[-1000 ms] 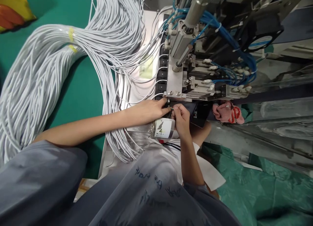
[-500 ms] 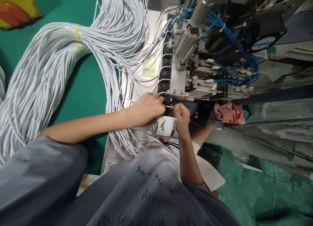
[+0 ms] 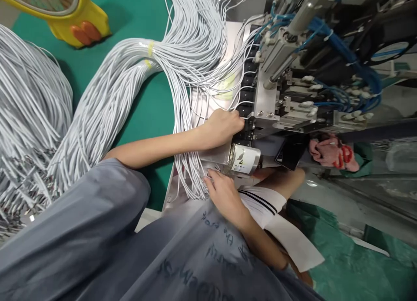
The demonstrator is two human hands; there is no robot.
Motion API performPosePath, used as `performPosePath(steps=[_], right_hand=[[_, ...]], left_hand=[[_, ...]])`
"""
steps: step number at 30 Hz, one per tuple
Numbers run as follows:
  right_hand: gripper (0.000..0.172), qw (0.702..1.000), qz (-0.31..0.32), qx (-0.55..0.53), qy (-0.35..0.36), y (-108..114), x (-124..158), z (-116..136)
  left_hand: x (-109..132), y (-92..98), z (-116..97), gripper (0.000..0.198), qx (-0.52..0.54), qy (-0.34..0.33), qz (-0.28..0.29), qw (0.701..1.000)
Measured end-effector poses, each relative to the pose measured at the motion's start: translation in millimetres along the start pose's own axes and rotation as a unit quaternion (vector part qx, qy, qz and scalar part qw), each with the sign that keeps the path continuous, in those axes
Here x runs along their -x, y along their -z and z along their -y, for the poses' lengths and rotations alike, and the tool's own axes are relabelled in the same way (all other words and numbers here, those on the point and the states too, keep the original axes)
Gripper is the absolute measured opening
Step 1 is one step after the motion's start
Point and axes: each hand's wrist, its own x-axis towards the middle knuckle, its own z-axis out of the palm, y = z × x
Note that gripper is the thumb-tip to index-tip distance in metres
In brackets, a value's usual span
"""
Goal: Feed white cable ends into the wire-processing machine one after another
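Note:
My left hand (image 3: 224, 127) reaches to the black fixture (image 3: 246, 97) under the metal press head (image 3: 267, 103). Its fingers are curled shut on a white wire at the fixture's edge. My right hand (image 3: 221, 192) lies lower, on the loose ends of the white wire bundle (image 3: 192, 175) that hang over the plate's near edge. Its fingers are bent together and pinch a wire end. A small cylinder with a warning label (image 3: 244, 159) sits between the two hands.
Big bundles of white wires (image 3: 97, 105) spread over the green mat (image 3: 153, 105), with another heap at far left (image 3: 29, 118). A yellow container (image 3: 71, 18) stands at the top left. Blue air hoses (image 3: 352, 62) and a red-pink cloth (image 3: 329, 153) are on the right.
My right hand left the fixture and dropped back to the wire ends near my lap. My left hand stayed at the fixture. The view has swung left, so more wire bundles show.

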Motion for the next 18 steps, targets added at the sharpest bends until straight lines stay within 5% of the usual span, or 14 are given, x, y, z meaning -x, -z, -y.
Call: performPosePath(steps=[3, 7, 12, 18], right_hand=[[0.018, 0.999, 0.03, 0.01, 0.008, -5.1, -2.0, -0.8], [0.016, 0.996, -0.069, -0.049, 0.015, 38.9, 9.0, -10.9], [0.012, 0.932, -0.252, -0.253, -0.057, 90.2, 17.5, -22.3], [0.035, 0.857, -0.236, -0.456, -0.046, 92.6, 8.8, -21.5]], left_hand=[[10.2, 6.2, -17.4, 0.025, 0.086, -0.085, -0.012, 0.993], [24.8, 8.0, -40.6, 0.031, 0.302, -0.225, 0.0, 0.926], [25.4, 2.0, -42.7, 0.028, 0.433, -0.179, -0.003, 0.883], [22.0, 3.6, -40.9, 0.018, 0.495, -0.143, -0.04, 0.856]])
